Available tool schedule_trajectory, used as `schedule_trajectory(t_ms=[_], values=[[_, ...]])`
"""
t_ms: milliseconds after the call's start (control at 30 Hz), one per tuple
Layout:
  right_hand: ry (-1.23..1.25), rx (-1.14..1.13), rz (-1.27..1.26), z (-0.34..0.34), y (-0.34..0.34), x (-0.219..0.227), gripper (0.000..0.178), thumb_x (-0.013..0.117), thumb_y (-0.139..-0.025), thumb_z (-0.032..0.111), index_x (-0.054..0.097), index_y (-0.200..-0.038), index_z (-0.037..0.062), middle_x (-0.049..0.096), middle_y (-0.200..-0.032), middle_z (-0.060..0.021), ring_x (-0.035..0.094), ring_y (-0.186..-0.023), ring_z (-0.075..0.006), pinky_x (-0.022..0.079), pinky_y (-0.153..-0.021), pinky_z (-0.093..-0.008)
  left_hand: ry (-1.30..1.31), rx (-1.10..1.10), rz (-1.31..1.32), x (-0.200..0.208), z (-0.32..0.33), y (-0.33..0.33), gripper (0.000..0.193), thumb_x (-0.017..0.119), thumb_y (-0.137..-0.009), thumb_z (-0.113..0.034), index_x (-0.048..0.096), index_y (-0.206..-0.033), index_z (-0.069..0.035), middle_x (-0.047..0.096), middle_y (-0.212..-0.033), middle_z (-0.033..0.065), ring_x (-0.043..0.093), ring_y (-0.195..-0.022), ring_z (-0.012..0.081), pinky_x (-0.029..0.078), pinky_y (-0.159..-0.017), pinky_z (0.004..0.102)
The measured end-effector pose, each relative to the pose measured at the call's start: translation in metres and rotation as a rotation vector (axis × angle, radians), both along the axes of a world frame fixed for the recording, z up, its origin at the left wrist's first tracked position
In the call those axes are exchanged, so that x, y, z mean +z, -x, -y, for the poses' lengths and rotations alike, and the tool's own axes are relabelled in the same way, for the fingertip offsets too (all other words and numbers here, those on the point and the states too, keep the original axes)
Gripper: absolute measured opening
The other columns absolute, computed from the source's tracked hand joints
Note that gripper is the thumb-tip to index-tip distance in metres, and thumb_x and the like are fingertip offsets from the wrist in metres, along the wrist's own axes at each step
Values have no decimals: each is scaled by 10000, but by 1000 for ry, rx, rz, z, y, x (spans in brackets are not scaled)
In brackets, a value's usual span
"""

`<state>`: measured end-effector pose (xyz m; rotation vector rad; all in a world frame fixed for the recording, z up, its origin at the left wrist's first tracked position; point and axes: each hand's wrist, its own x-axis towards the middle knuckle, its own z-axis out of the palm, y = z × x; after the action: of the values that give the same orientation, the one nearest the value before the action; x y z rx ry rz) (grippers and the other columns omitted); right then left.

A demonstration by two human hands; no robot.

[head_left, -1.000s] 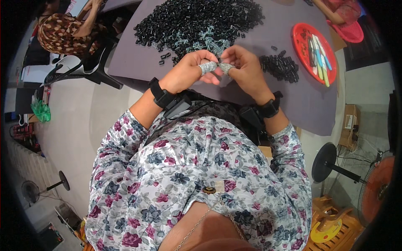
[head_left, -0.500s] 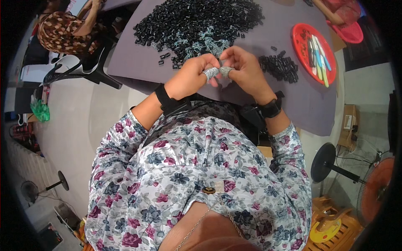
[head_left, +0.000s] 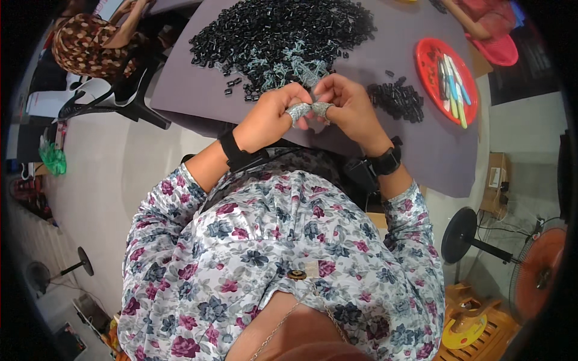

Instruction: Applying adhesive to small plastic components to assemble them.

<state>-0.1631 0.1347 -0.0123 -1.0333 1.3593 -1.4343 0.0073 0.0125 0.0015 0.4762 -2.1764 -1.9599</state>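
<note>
My left hand [head_left: 268, 120] and my right hand [head_left: 354, 111] meet over the near edge of the table, fingers pinched together. Between the fingertips shows a small dark piece [head_left: 312, 96], mostly hidden by them; its kind is hard to make out. Grey wrapping [head_left: 297, 113] covers my left thumb, and similar wrapping [head_left: 322, 109] is on the right one. Just beyond my hands spreads a large heap of small black plastic-looking pieces [head_left: 283, 30], with grey-blue bits [head_left: 295, 66] along its near side. A smaller pile of black pieces [head_left: 397, 99] lies right of my right hand.
On the right of the purple-grey table cover [head_left: 439, 162] sits a red round tray [head_left: 424, 51] holding knives [head_left: 456, 90] and dark bits. Other people [head_left: 90, 51] sit at far left and far right [head_left: 487, 18]. A fan [head_left: 542, 277] stands at lower right.
The whole view has shifted slightly. My hands stay pinched together at about the same place, with the fingers a little re-angled.
</note>
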Motion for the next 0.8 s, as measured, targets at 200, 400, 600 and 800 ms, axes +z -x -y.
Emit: schedule_trajectory(t_ms=[200,400,600,800], values=[[9,-11,14,-1,1,4,230,633,-840,-47,606,-1065,-3,653,-837,-30,666,-727,-81,497,-590,-211,-42,19,-47,-9,-1,2,277,433,-923,110,566,-1121,-31,701,-922,20,647,-800,47,415,-611,183],[17,-51,-10,1,-2,3,250,612,-798,-48,600,-1044,-4,639,-825,-33,633,-696,-73,476,-584,-218,-88,46,-48,-9,-3,4,269,430,-928,110,561,-1120,-25,702,-930,36,666,-776,66,420,-596,182],[61,-82,40,0,-3,0,253,603,-797,-56,591,-1044,-3,633,-819,-35,633,-694,-74,476,-577,-220,-155,72,-73,-3,-6,5,255,433,-933,106,562,-1111,-24,701,-900,26,662,-774,63,427,-608,177],[25,-75,72,-3,-2,7,248,606,-806,-65,591,-1046,-4,640,-859,-49,647,-707,-88,497,-572,-222,-42,16,-64,-6,-5,4,249,444,-933,102,566,-1112,-22,704,-901,24,654,-772,58,422,-613,175]])
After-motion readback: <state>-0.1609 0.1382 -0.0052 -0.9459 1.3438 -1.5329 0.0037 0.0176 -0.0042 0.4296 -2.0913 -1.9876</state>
